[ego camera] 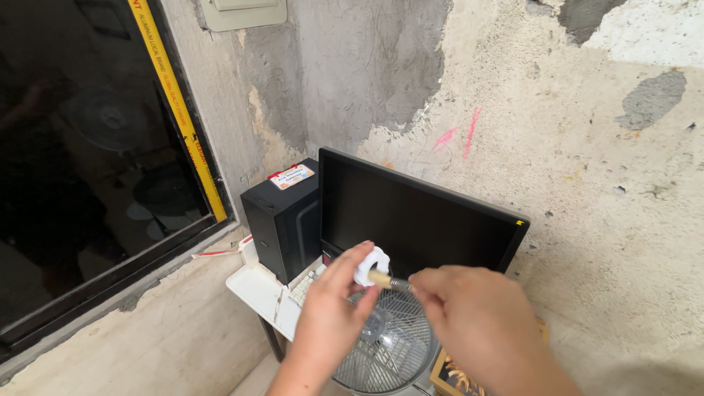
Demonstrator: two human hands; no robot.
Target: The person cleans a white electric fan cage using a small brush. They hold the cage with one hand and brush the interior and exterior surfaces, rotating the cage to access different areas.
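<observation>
The left hand (334, 312) pinches a small white plastic knob (372, 265) between its fingertips. Just beside it, the right hand (477, 323) holds a slim tool (389, 281) whose tip meets the knob. Below both hands sits a fan grille (392, 345); behind them stands a dark monitor (418, 213).

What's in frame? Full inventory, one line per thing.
knob: 1, white, pinched in left hand
shaft: 1, tan and metal, runs from knob into right hand
fan: 1, grey wire grille, below the hands
monitor: 1, black, screen dark, on table
PC tower: 1, black, left of monitor
keyboard: 1, light, partly hidden under the monitor's front
table: 1, white, against wall
window: 1, dark glass, yellow tape on frame, left
wall: 1, patchy bare plaster, pink marks
left hand: 1, on knob
right hand: 1, closed on shaft
</observation>
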